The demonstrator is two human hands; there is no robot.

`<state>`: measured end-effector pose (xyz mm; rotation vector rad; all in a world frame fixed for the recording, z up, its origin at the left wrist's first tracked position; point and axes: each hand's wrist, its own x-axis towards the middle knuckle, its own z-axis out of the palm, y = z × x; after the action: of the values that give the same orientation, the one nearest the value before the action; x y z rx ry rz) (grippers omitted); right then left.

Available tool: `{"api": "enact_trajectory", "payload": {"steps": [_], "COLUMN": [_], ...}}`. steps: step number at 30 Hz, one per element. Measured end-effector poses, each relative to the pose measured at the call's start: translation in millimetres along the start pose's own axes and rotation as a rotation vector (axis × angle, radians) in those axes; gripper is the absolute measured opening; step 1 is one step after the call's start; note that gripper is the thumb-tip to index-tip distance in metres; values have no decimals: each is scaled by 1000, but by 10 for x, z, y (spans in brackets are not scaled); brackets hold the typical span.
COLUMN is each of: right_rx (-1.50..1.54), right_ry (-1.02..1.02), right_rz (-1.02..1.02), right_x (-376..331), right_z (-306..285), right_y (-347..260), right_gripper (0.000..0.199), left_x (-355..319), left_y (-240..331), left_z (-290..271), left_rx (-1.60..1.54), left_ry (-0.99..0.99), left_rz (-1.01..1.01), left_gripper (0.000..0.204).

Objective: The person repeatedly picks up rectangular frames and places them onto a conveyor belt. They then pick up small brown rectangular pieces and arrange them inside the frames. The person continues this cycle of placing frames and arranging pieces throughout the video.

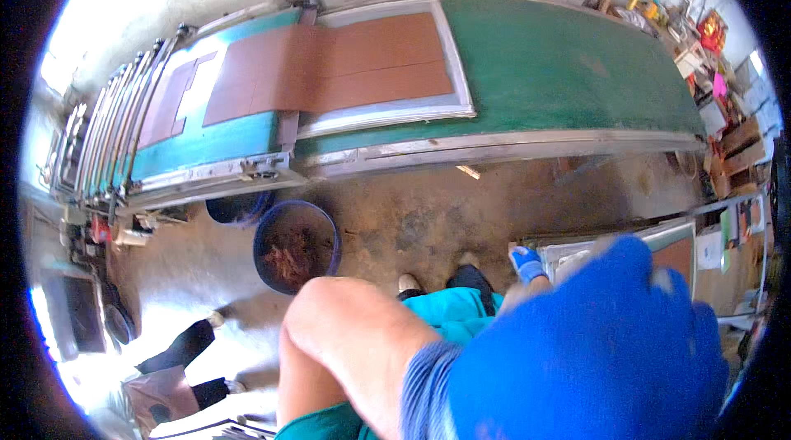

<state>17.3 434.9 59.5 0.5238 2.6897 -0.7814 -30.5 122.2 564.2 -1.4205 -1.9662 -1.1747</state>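
Note:
My left hand point(593, 349), in a blue glove with a grey-blue cuff, is raised very close to the camera. The bare left forearm point(371, 325) crosses from the lower middle toward the right. This glove's back faces me; its fingers bend out of sight, so whether they hold anything is hidden. Farther off, my right hand point(527, 263), gloved in blue with pale fingertips, has its fingers at the near left corner of a stack of flat framed panels point(568, 252). They look bent over the edge there. The raised left hand covers much of that stack.
Ahead runs a long green table point(568, 69) with a brown sheet point(379, 53) over a white frame point(465, 102). Rollers point(124, 119) stand at its left end. A round blue-rimmed bin point(297, 246) stands on the floor. Another person point(169, 386) is at lower left.

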Motion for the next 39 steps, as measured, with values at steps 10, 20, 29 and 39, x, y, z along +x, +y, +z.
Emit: {"api": "enact_trajectory", "payload": {"steps": [10, 20, 29, 39], "right_rx": [-433, -669, -202, -438], "right_ry": [-426, -773, -1059, -940], "right_rz": [-254, -410, -13, -414], "right_x": [1098, 2422, 2904, 3036], "right_z": [353, 914, 1020, 1755], "right_y": [-1247, -2720, -4076, -4210], "right_gripper": [30, 37, 31, 29], "left_x": [-438, -70, -1013, -4308], "left_y": [-615, -2016, -2709, -2303], "left_z": [-812, -1484, -1993, -677], "left_rx": [353, 574, 755, 229], "left_ry": [234, 131, 190, 1268], "left_rz": [-162, -411, -1280, -1957], "left_gripper": [24, 16, 30, 24]}}
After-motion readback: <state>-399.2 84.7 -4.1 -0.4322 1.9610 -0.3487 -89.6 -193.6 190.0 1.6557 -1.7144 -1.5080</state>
